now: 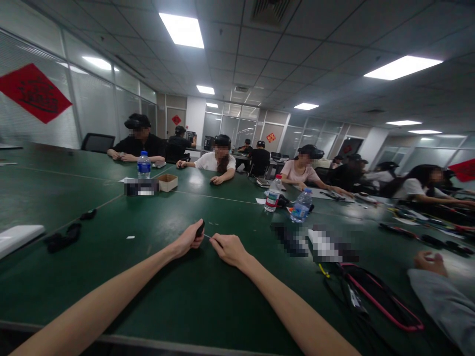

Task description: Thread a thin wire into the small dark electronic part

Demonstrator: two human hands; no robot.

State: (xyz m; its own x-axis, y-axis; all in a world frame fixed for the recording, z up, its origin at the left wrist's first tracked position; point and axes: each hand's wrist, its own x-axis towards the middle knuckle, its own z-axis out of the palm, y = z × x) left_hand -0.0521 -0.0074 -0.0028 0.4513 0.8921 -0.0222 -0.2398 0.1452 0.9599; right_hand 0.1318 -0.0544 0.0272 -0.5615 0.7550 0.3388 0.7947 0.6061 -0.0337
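Over the green table, my left hand (pixel 188 240) is closed around a small black object (pixel 200 228), whose rounded edge shows past the thumb; its kind is not clear. My right hand (pixel 229 248) is close beside it on the right, fingers pinched together. A thin pale rod (pixel 207 236) spans the short gap between the two hands, its right end at my right fingertips. Its left end meets the left hand near the black object; whether it touches that object is hidden.
Bottles (pixel 144 165) (pixel 272 194) (pixel 301 205) and an open box (pixel 168 183) stand farther back. Pink-edged black gear with cables (pixel 403 324) lies right, near another person's hand (pixel 430 262). Black pieces (pixel 64 238) and a white case (pixel 20 237) lie left. Several people sit around.
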